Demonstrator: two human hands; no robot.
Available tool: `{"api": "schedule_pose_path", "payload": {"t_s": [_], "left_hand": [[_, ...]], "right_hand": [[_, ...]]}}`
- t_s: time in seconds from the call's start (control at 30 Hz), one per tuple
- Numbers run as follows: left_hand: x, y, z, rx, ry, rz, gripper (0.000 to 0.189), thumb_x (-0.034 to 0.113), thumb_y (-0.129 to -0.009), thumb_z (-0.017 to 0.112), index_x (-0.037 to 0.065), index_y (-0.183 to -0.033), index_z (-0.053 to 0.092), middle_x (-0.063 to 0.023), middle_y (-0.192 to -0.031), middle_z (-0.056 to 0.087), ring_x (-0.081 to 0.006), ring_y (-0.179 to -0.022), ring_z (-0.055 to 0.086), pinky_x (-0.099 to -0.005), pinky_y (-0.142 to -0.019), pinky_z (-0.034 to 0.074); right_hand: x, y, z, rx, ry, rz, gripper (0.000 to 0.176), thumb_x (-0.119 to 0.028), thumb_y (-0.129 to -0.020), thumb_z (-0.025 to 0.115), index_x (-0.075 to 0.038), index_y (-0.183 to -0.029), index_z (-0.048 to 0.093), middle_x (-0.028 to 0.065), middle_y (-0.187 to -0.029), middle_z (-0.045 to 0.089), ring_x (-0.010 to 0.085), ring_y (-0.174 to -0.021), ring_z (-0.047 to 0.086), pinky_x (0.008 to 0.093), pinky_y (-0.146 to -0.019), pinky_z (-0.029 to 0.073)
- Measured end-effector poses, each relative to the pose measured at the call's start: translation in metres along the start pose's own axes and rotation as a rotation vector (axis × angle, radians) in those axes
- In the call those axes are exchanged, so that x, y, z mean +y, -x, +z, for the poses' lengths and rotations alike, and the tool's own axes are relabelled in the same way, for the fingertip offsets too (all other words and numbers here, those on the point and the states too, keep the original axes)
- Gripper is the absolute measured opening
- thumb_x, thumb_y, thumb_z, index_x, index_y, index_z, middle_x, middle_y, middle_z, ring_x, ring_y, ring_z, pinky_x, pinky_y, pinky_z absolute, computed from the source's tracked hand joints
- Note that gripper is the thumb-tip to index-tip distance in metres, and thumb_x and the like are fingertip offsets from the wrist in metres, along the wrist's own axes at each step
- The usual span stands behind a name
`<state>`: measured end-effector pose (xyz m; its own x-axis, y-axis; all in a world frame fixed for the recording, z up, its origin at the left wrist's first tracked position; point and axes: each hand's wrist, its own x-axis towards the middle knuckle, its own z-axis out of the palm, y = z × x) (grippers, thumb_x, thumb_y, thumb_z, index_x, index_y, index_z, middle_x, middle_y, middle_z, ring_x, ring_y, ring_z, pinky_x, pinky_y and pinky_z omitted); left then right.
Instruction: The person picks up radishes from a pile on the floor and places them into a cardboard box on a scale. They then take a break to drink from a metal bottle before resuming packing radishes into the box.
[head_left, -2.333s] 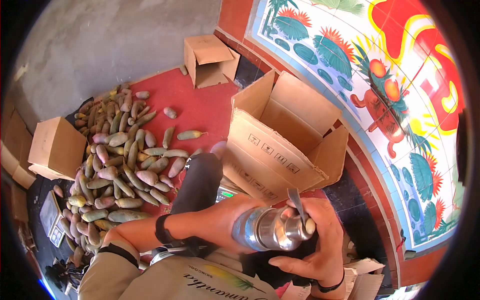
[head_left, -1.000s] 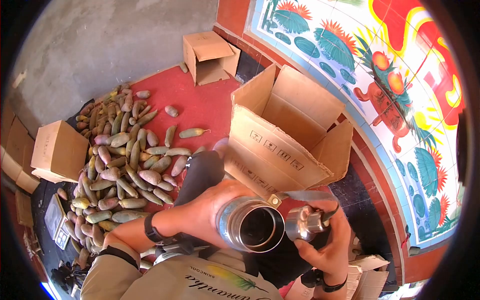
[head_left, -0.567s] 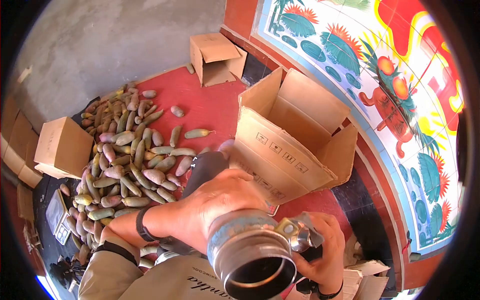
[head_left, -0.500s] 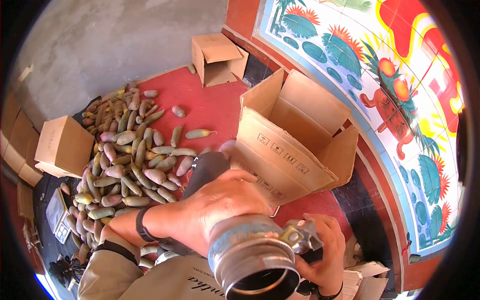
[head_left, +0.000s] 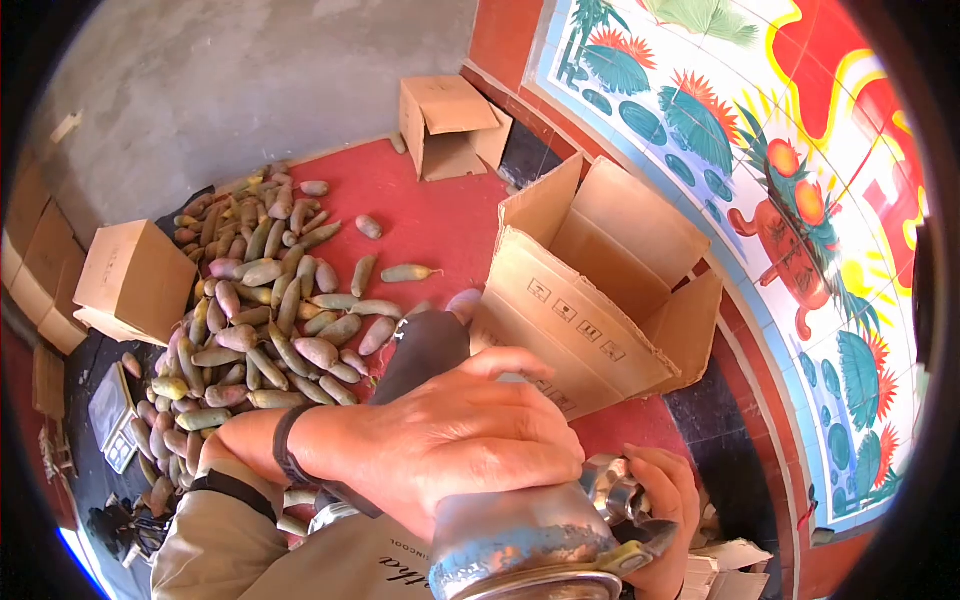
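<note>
My left hand, with a dark band on its wrist, is wrapped over the upper side of a round metal vessel with worn blue paint. Its rim is partly cut off by the bottom edge of the view. At the vessel's right side is a shiny metal fitting, with a flat lever-like piece beside it. My right hand has its fingers curled round this fitting. The fitting's exact kind is hard to make out. My dark-clothed knee shows beyond the left hand.
A large open cardboard box stands just beyond my hands. Many long green and pinkish radishes lie piled on the red floor mat. Smaller boxes and a scale stand at left, another box by the wall.
The vessel has tipped and shifted toward the bottom, so its open mouth no longer shows. My left hand has moved right and now covers more of its upper side. The view has shifted slightly.
</note>
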<state>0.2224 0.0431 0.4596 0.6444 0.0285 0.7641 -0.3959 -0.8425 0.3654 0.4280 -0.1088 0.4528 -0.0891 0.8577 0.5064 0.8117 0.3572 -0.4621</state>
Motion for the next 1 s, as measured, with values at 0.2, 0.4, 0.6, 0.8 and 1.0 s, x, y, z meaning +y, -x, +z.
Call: {"api": "schedule_pose_path", "payload": {"t_s": [0.2, 0.4, 0.6, 0.8, 1.0], "left_hand": [[0.001, -0.006, -0.004, 0.027, -0.077, 0.074, 0.045, 0.017, -0.07, 0.069, 0.005, -0.108, 0.048, -0.0085, -0.097, 0.057, -0.0235, -0.087, 0.057, -0.0465, -0.087, 0.036], [0.009, -0.017, -0.013, 0.04, -0.134, 0.086, 0.01, 0.01, -0.078, 0.062, 0.008, -0.086, 0.057, -0.0097, -0.099, 0.062, -0.0231, -0.089, 0.06, -0.0488, -0.092, 0.032], [0.011, -0.026, -0.017, 0.075, -0.19, 0.173, 0.008, 0.008, -0.077, 0.062, 0.01, -0.083, 0.057, -0.0092, -0.1, 0.062, -0.0224, -0.089, 0.06, -0.0479, -0.093, 0.032], [0.016, -0.035, -0.022, 0.105, -0.239, 0.236, 0.009, 0.007, -0.075, 0.064, 0.011, -0.081, 0.057, -0.0089, -0.099, 0.062, -0.0219, -0.088, 0.061, -0.0475, -0.093, 0.031], [0.018, -0.042, -0.025, 0.137, -0.281, 0.303, 0.011, 0.009, -0.074, 0.066, 0.012, -0.081, 0.058, -0.0088, -0.097, 0.063, -0.022, -0.086, 0.061, -0.0474, -0.093, 0.031]], "right_hand": [[0.0, -0.004, -0.003, 0.066, 0.007, -0.038, 0.043, -0.017, -0.072, 0.064, -0.007, -0.112, 0.051, 0.0193, -0.104, 0.057, 0.0283, -0.091, 0.056, 0.0358, -0.077, 0.045], [0.011, -0.005, -0.012, 0.088, 0.082, -0.153, 0.038, -0.013, -0.077, 0.059, -0.004, -0.112, 0.05, 0.0211, -0.106, 0.056, 0.0287, -0.092, 0.056, 0.0351, -0.079, 0.046], [0.001, -0.012, -0.014, 0.158, 0.01, -0.198, 0.035, -0.01, -0.08, 0.055, -0.001, -0.113, 0.048, 0.0231, -0.106, 0.056, 0.0298, -0.092, 0.056, 0.0363, -0.079, 0.046], [-0.002, -0.01, -0.017, 0.227, 0.036, -0.245, 0.035, -0.01, -0.08, 0.054, -0.001, -0.113, 0.047, 0.0234, -0.106, 0.055, 0.0298, -0.092, 0.056, 0.0365, -0.079, 0.046], [-0.002, -0.008, -0.021, 0.27, 0.058, -0.275, 0.036, -0.01, -0.081, 0.054, 0.0, -0.114, 0.046, 0.0237, -0.106, 0.055, 0.0299, -0.092, 0.056, 0.0368, -0.078, 0.046]]}}
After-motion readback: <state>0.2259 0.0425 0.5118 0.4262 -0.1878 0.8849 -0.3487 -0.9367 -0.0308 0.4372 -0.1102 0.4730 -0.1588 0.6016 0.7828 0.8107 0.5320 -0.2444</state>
